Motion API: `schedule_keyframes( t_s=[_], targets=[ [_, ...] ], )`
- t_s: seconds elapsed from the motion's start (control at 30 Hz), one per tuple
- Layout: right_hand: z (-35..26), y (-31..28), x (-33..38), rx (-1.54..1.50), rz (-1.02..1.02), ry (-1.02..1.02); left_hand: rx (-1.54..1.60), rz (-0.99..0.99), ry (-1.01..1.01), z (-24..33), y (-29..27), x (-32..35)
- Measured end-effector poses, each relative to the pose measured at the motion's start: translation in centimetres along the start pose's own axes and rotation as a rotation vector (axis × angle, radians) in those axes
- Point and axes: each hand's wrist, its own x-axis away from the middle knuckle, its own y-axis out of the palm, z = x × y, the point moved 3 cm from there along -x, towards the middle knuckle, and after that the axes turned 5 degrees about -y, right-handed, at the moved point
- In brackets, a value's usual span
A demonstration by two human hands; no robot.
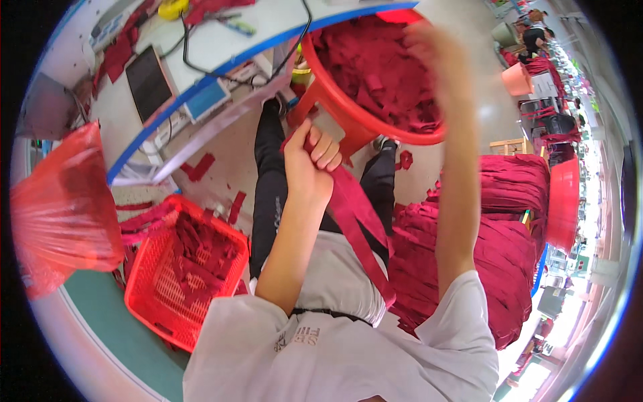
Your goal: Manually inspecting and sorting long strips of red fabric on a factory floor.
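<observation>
1. Bright workrm, pale floor [228, 157] w/ maroon scraps [236, 206] strewn about.
2. Far L: red plastic bag [67, 208], bulging, just beside table end.
3. Upper L: white table [274, 20] w/ blue edge; dark-screened device [149, 84] + blk cable on top.
4. Lower L: red basket [137, 295], slatted, on floor, approx. half-lined w/ maroon cloth pcs.
5. Ctr: L hand [311, 157] in a tight fist, fingers curled round maroon strip [362, 221]; held in front of body, between legs & bin.
6. Same strip: one end in fist, two lengths trailing down-R across lap.
7. Upper ctr: red bin [362, 120], round, loaded w/ cut cloth [368, 74].
8. R of that: R hand [425, 40], raised over far R rim of bin, motion-blurred; can't tell how far open or if holding anything.
9. R: maroon bundles [462, 268], big, stacked next to R arm.
10. Far R: orange-red tub [564, 208]; co-workers [534, 40] in bkgd, small.
</observation>
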Motion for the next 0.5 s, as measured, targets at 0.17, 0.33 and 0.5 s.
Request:
schedule_keyframes(
  t_s=[0.17,0.33,0.5],
  targets=[
    [18.6,2.4,0.9,0.209,0.024,0.458,0.004,0.053,0.001,-0.3,0.3,-0.2],
    [24.3,1.7,1.2,0.203,0.211,0.674,0.026,0.027,-0.021,0.1,0.6,-0.5],
    [24.6,4.0,1.0,0.184,0.104,0.841,0.031,0.071,0.018,1.1,-0.8,-0.6]
  ],
)
